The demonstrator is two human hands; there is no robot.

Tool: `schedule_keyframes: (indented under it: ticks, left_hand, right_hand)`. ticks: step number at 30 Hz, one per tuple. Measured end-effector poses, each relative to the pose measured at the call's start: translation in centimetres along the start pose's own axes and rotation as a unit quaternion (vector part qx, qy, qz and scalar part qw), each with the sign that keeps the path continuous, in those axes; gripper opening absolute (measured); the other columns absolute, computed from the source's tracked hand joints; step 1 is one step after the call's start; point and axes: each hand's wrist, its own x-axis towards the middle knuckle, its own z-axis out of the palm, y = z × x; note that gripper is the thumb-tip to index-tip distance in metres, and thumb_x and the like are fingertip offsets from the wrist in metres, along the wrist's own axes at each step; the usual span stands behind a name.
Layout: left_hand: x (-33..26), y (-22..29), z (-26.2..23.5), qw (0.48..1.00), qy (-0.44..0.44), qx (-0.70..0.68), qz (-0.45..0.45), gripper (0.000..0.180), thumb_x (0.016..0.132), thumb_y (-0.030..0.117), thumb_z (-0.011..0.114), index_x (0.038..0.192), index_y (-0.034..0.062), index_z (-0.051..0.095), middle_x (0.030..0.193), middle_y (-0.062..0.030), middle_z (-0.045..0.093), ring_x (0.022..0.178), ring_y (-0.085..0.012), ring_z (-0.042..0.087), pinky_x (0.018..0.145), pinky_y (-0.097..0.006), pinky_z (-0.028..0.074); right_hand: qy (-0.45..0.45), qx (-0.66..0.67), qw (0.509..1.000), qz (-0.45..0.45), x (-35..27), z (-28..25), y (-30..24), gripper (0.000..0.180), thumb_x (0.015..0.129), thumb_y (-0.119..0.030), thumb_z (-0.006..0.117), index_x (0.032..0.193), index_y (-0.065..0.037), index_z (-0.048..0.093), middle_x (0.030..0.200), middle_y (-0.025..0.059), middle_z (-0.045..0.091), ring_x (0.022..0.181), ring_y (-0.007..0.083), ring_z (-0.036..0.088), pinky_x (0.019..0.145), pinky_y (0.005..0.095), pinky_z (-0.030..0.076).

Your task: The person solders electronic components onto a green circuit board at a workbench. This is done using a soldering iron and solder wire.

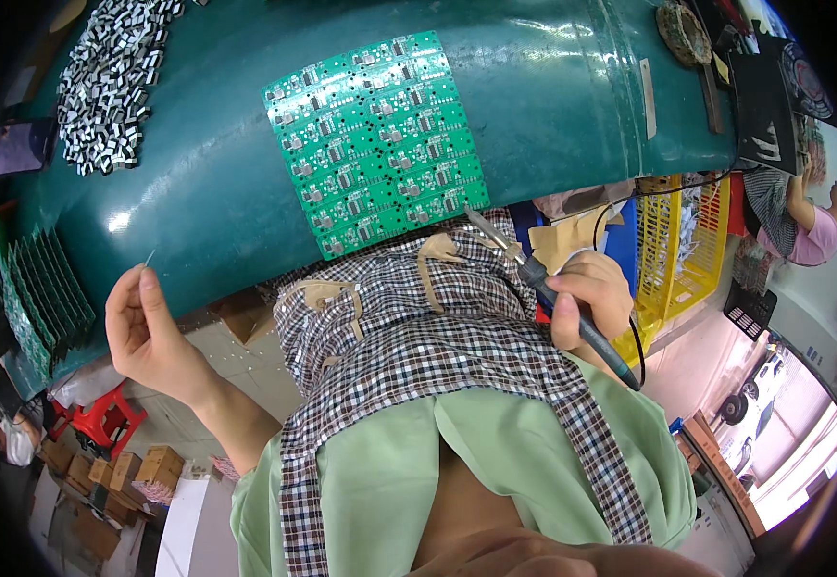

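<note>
A green panel of circuit boards (380, 144) lies on the green table mat, its near edge at the table's edge in front of me. My right hand (591, 298) grips a soldering iron (538, 279) by its dark handle. The iron's metal tip points at the panel's near right corner; I cannot tell whether it touches. To the left of the panel, my left hand (144, 327) is raised by the table edge, thumb and forefinger pinching a short end of thin solder wire (151, 257). That wire is clear of the boards.
A heap of small metal parts (111, 82) covers the far left of the mat (207, 125). Several boards (43, 298) stand in a row at the left. Beyond my right hand is a yellow crate (663, 250); a person (812, 221) is farther right.
</note>
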Motion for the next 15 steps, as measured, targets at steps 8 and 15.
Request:
schedule_keyframes:
  ticks: [8,15]
  left_hand:
    - [3.1,-0.8,-3.7,0.912,-0.115,-0.368,-0.142,0.006,0.093,0.007,0.050,0.092,0.0020,0.047,0.072,-0.0014,0.037,0.061,-0.0080,0.030,0.050,-0.021,0.025]
    - [4.8,0.6,-7.0,0.778,-0.213,-0.576,-0.135,0.011,0.095,0.006,0.048,0.101,-0.0032,0.048,0.077,-0.0019,0.031,0.067,-0.0112,0.028,0.056,-0.026,0.027]
  right_hand:
    - [0.020,0.004,0.999,-0.031,-0.3,0.8,-0.2,0.008,0.069,-0.005,0.060,0.075,0.001,0.060,0.053,0.0079,0.054,0.041,0.0209,0.050,0.041,0.0299,0.039]
    - [0.119,0.006,0.993,0.014,-1.4,-0.3,0.3,0.016,0.073,-0.007,0.059,0.083,0.006,0.059,0.052,0.0066,0.049,0.043,0.0201,0.050,0.042,0.0311,0.038]
